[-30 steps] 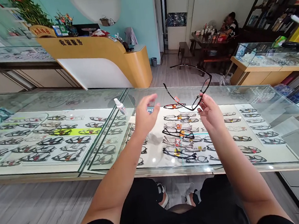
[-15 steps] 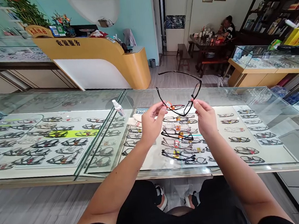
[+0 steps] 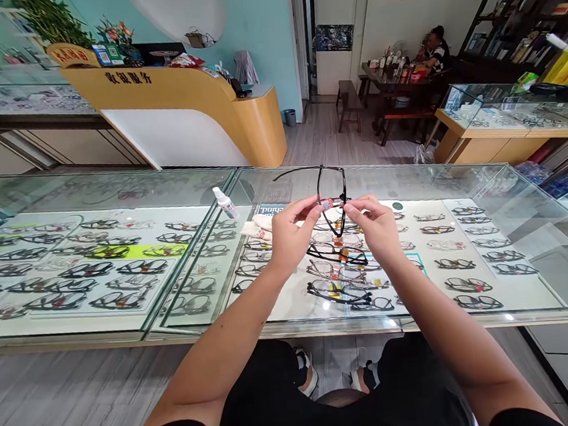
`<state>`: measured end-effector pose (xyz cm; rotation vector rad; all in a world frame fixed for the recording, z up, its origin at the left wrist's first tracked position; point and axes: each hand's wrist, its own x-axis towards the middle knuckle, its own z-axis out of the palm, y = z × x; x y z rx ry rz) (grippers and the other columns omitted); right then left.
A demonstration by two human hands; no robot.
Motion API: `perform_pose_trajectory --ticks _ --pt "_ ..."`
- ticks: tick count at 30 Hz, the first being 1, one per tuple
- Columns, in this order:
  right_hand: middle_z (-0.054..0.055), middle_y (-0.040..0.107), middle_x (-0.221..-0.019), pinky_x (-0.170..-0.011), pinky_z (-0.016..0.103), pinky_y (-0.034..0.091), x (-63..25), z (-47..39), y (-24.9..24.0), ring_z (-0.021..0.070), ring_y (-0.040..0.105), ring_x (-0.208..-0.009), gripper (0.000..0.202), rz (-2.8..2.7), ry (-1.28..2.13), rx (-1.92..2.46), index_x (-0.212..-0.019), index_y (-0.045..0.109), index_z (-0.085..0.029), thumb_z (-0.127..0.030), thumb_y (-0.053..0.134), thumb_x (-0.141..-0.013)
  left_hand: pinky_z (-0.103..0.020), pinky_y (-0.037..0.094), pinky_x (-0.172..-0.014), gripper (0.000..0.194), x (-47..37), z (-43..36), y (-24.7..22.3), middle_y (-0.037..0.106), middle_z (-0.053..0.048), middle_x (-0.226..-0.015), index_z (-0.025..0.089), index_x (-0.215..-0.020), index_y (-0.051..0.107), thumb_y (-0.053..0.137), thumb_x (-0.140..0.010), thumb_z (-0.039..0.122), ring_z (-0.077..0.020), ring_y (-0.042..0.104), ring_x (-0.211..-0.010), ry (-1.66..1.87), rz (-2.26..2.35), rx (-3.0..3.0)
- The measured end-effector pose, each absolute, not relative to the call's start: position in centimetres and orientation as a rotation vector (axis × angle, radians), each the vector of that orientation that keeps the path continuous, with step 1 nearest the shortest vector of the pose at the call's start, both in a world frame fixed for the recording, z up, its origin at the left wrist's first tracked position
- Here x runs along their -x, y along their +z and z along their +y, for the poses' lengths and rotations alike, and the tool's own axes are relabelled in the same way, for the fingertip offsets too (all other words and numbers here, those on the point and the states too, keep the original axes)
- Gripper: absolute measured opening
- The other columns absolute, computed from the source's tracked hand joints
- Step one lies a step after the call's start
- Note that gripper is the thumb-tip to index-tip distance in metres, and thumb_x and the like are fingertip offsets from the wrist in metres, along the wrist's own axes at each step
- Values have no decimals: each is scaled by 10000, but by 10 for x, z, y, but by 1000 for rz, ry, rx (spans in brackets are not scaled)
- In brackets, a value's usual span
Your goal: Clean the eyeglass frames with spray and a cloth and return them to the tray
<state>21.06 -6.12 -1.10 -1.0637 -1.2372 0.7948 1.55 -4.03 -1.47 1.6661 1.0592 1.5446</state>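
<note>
A pair of black-framed glasses (image 3: 344, 184) is held up above the glass counter, its frame turned nearly edge-on and one temple reaching out to the left. My left hand (image 3: 290, 229) pinches it from the left side, near a small orange-red tag. From the right, my right hand (image 3: 376, 224) grips the frame between thumb and fingers. Below the hands, several dark glasses (image 3: 335, 255) with coloured tags lie on the counter, in front of a white cloth (image 3: 257, 228).
A white spray bottle (image 3: 225, 202) stands left of my hands on the glass counter (image 3: 171, 184). Rows of glasses (image 3: 455, 263) show through it. Beyond are a wooden cashier desk (image 3: 260, 125) and a seated person (image 3: 435, 51) at a table.
The black glasses have turned from a wide, open view to nearly edge-on and sit further left. My right hand has moved left, closer to my left hand.
</note>
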Motion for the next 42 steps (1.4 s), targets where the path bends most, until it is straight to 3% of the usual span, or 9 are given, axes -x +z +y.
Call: perform_pose_trajectory --ticks 6,14,17,20,22,24,32,39,42 --pt "38 735 -948 -815 398 462 -208 -64 -12 225 645 -934 169 -1340 748 1069 -905 882 -299 -465 851 -887 -322 642 -875 261 -18 -42 -14 854 -67 -1052 209 -1075 846 820 -941 432 -189 790 -925 1499 1032 -1663" --pt "37 734 -928 -804 401 450 -208 -63 -12 227 648 -928 133 -1334 722 1067 -898 881 -298 -428 858 -890 -311 602 -815 275 -16 -44 -11 835 -60 -1044 227 -1144 841 740 -1008 444 -176 750 -900 1469 1047 -1811" --pt "38 736 -930 -797 401 449 -209 -63 -11 231 647 -934 115 -1315 700 1081 -886 880 -295 -408 857 -887 -332 580 -800 264 -10 -43 -7 784 -57 -983 231 -1126 836 657 -1059 413 -177 699 -875 1613 1137 -1977" --pt "38 731 -927 -816 407 465 -210 -64 -10 232 647 -937 112 -1334 691 1080 -880 878 -296 -405 854 -888 -436 578 -1022 279 -2 -37 -3 766 -100 -1208 235 -1244 798 626 -1061 354 -239 699 -1131 1851 1287 -2117" --pt "38 723 -927 -834 414 481 -210 -65 -9 233 648 -939 123 -1362 685 1074 -886 876 -296 -416 849 -896 -511 496 -1199 372 4 -33 -2 708 -120 -1455 236 -1398 729 609 -1057 321 -280 629 -1372 1895 1360 -2226" --pt "39 716 -928 -860 425 496 -210 -66 -8 236 649 -941 133 -1391 662 1073 -891 872 -297 -425 840 -904 -533 442 -1263 442 10 -28 -1 674 -110 -1551 233 -1494 668 582 -1066 304 -289 571 -1480 1836 1389 -2320" --pt "38 689 -938 -945 463 505 -212 -68 -4 243 652 -959 111 -1455 545 1077 -898 864 -303 -395 809 -926 -492 521 -1075 322 17 -23 -1 830 -82 -1239 256 -1315 786 587 -1090 372 -277 712 -1211 1697 1503 -2322" --pt "29 689 -902 -920 440 505 -211 -68 -2 227 635 -920 119 -1377 551 1068 -877 870 -295 -399 820 -904 -447 548 -1024 261 9 -32 0 737 -120 -1236 228 -1246 768 681 -1031 348 -270 679 -1154 1977 1433 -2287" --pt "30 715 -907 -882 418 509 -209 -67 -4 226 641 -922 168 -1228 676 1083 -914 877 -289 -444 814 -897 -387 566 -901 274 0 -39 -2 729 -97 -1167 251 -1285 750 610 -1049 262 -221 693 -989 1692 1055 -2528"
